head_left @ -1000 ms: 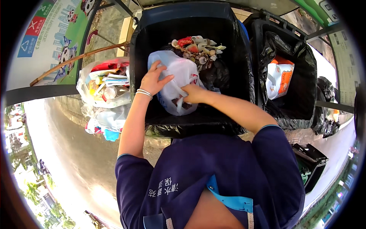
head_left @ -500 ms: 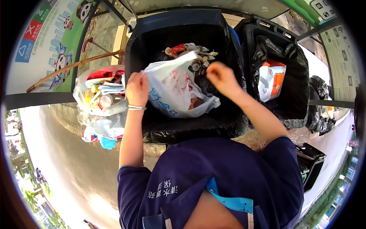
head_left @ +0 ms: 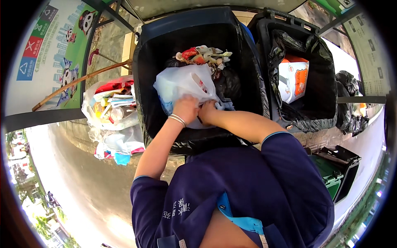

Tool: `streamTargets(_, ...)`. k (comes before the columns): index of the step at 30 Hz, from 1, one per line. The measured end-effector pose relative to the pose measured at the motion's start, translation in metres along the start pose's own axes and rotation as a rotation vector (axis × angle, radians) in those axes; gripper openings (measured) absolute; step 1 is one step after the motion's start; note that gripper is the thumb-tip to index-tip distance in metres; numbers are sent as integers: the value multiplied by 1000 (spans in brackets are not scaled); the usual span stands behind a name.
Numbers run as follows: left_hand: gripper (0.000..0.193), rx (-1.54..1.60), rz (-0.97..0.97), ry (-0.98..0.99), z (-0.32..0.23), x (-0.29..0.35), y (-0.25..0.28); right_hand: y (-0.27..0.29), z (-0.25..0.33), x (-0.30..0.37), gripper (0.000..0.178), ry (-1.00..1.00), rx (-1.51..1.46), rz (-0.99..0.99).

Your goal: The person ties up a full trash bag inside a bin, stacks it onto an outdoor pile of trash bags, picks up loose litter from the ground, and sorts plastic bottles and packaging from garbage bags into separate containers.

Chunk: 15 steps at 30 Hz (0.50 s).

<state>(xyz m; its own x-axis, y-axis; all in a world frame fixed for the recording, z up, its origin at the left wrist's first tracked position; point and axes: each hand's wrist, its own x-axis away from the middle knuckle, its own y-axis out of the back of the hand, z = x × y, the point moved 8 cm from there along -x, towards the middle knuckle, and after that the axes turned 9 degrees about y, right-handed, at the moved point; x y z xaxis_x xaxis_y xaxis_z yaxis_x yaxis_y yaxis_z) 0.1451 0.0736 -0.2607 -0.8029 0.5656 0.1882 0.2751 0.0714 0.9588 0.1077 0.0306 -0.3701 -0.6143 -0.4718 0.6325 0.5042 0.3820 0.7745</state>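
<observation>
A white translucent plastic bag (head_left: 188,80) with blue print sits inside a large black-lined bin (head_left: 142,45) in front of me. My left hand (head_left: 186,108), with pale bangles at the wrist, is closed on the near side of the bag. Close beside it, my right hand (head_left: 208,112) grips the same bag, its fingertips partly hidden in the folds. What the bag holds is mostly covered; a little red shows through. Behind the bag lies loose food waste (head_left: 202,56), and a dark bag (head_left: 228,84) is to its right.
At the left stand clear bags of mixed refuse (head_left: 111,105). A wooden stick (head_left: 78,87) slants above them. On the right, a second lined bin (head_left: 318,82) contains a white-and-orange bag (head_left: 294,78). Black refuse bags (head_left: 346,107) and a green bin (head_left: 331,175) are farther right.
Both hands have come together on the bag's near side; the right one moved down and left from above the waste. The raised bag edge has dropped, hiding more of the contents.
</observation>
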Motion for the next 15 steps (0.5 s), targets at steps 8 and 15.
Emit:
streamTargets(8, 91, -197, -86, 367, 85, 2, 26, 48, -73, 39, 67, -78, -237, -26)
streamTargets(15, 53, 988, -160, 483, 131, 21, 51, 118, -156, 171, 52, 156, -1255, -293)
